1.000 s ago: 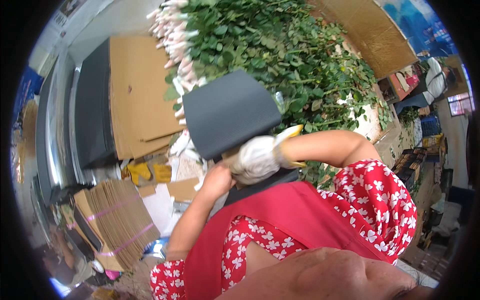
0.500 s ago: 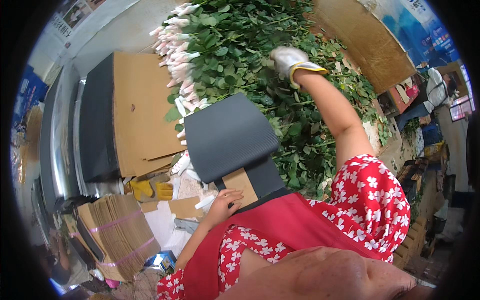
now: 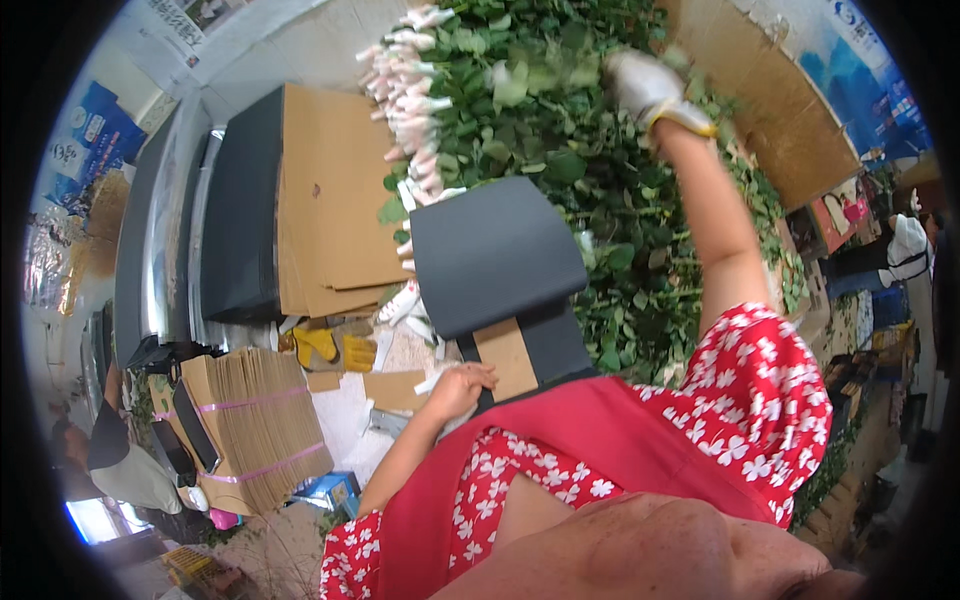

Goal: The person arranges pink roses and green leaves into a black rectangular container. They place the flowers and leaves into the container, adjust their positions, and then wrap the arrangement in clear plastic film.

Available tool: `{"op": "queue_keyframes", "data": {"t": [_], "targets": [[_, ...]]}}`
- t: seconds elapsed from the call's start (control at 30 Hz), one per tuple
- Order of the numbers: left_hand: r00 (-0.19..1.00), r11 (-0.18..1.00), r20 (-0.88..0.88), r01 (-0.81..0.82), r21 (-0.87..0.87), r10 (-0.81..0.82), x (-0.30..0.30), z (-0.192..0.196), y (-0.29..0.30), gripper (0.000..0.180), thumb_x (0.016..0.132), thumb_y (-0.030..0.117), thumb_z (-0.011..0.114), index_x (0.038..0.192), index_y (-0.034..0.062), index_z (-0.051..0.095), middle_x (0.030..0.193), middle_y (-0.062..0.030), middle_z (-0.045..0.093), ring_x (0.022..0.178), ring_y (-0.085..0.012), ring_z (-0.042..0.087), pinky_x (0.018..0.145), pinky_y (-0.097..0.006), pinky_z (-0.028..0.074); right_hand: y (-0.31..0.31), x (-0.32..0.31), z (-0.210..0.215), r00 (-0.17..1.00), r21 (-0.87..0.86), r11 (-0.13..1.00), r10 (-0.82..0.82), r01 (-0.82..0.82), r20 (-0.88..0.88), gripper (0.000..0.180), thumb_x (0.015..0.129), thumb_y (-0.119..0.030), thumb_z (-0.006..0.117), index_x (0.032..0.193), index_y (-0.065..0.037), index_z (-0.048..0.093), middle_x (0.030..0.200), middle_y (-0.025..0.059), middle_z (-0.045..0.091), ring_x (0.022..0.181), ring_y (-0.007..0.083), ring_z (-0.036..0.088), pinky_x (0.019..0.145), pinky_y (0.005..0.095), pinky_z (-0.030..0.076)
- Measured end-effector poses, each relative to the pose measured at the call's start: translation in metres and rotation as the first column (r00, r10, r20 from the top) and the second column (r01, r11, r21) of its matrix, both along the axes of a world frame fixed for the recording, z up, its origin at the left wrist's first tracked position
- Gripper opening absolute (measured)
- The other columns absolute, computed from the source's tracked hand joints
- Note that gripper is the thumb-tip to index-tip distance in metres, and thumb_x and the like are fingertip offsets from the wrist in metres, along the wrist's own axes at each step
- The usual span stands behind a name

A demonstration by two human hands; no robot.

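My right hand [image 3: 645, 88], in a white glove with a yellow-edged cuff, reaches over the far end of a heap of green leafy stems [image 3: 640, 220]. Motion blurs its fingers; a smeared leafy stem [image 3: 520, 78] runs out beside it and seems to be in its grip. My bare left hand [image 3: 462, 388] rests at the left edge of a brown cardboard piece [image 3: 506, 358], fingers lying loosely and holding nothing visible. Beyond the cardboard lies a curved dark grey corrugated sheet [image 3: 498, 255]. White and pink wrapped flower heads [image 3: 415, 110] line the heap's left side.
Left of the heap stand large brown cardboard sheets [image 3: 335, 200] and black sheets [image 3: 240, 210]. Yellow gloves [image 3: 318, 346] and a strapped cardboard bundle [image 3: 260, 425] lie nearer. A brown board [image 3: 775, 100] borders the heap's right. Other people are at the far left and right.
My right hand has moved farther away, and leaves beside it are now blurred. My left hand's fingers have drawn together at the cardboard's edge. The whole view has shifted slightly.
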State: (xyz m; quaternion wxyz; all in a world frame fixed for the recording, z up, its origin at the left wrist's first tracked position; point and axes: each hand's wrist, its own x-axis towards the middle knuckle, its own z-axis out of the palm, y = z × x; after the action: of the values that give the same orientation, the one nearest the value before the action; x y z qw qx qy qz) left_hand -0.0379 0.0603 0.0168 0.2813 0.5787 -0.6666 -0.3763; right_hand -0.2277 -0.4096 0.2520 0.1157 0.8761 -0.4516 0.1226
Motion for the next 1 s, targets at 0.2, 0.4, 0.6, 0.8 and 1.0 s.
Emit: {"op": "queue_keyframes", "data": {"t": [0.2, 0.4, 0.6, 0.8, 1.0], "targets": [[0.999, 0.999, 0.038, 0.028, -0.036, -0.027, -0.008, 0.016, -0.014, 0.023, 0.073, -0.008, 0.056, 0.084, 0.0035, 0.072, 0.093, -0.0084, 0.074, 0.103, -0.0265, 0.068, 0.09, -0.036, 0.055, -0.074, 0.023, 0.023, 0.825, -0.328, 0.941, 0.253, -0.088, 0.505, 0.02, 0.089, -0.02, 0.05, 0.087, -0.009, 0.067, 0.092, 0.0212, 0.069, 0.088, 0.0367, 0.067, 0.071, 0.0469, 0.053], [0.996, 1.0, -0.084, 0.013, -0.005, -0.013, -0.013, 0.006, 0.004, 0.024, 0.078, -0.008, 0.061, 0.097, 0.0026, 0.072, 0.108, -0.0077, 0.072, 0.114, -0.0278, 0.06, 0.098, -0.036, 0.049, 0.038, 0.066, -0.098, 0.972, 0.354, 0.919, 0.218, -0.176, -0.082, 0.022, 0.085, -0.01, 0.054, 0.102, -0.013, 0.067, 0.098, 0.0142, 0.07, 0.087, 0.0344, 0.068, 0.074, 0.0465, 0.055], [0.997, 1.0, -0.075, 0.007, 0.018, -0.006, -0.014, 0.005, 0.007, 0.026, 0.079, -0.007, 0.061, 0.099, 0.0043, 0.073, 0.108, -0.0057, 0.072, 0.114, -0.0261, 0.06, 0.099, -0.036, 0.047, 0.046, 0.063, -0.124, 0.927, 0.475, 0.87, 0.28, -0.134, -0.25, 0.02, 0.08, -0.009, 0.062, 0.097, -0.003, 0.071, 0.104, 0.0151, 0.071, 0.088, 0.0331, 0.069, 0.073, 0.0444, 0.057], [0.997, 0.998, -0.061, 0.052, -0.033, -0.053, -0.01, 0.002, 0.0, 0.026, 0.08, -0.006, 0.06, 0.1, 0.005, 0.074, 0.109, -0.0057, 0.072, 0.113, -0.0257, 0.06, 0.098, -0.035, 0.047, 0.0, 0.045, -0.132, 0.999, 0.622, 0.783, -0.035, 0.024, 0.006, 0.038, 0.095, -0.033, 0.042, 0.119, -0.012, 0.062, 0.124, 0.0116, 0.063, 0.111, 0.0313, 0.062, 0.096, 0.0443, 0.047], [1.0, 1.0, -0.007, 0.021, 0.006, -0.021, -0.002, 0.004, 0.013, 0.021, 0.084, 0.0, 0.061, 0.101, 0.0044, 0.073, 0.109, -0.0069, 0.072, 0.112, -0.0261, 0.061, 0.097, -0.035, 0.048, 0.051, 0.057, -0.125, 0.908, 0.653, 0.747, 0.179, 0.126, -0.38, 0.033, 0.086, -0.03, 0.051, 0.106, -0.01, 0.069, 0.118, 0.0129, 0.068, 0.099, 0.0272, 0.067, 0.087, 0.0393, 0.053]]}}
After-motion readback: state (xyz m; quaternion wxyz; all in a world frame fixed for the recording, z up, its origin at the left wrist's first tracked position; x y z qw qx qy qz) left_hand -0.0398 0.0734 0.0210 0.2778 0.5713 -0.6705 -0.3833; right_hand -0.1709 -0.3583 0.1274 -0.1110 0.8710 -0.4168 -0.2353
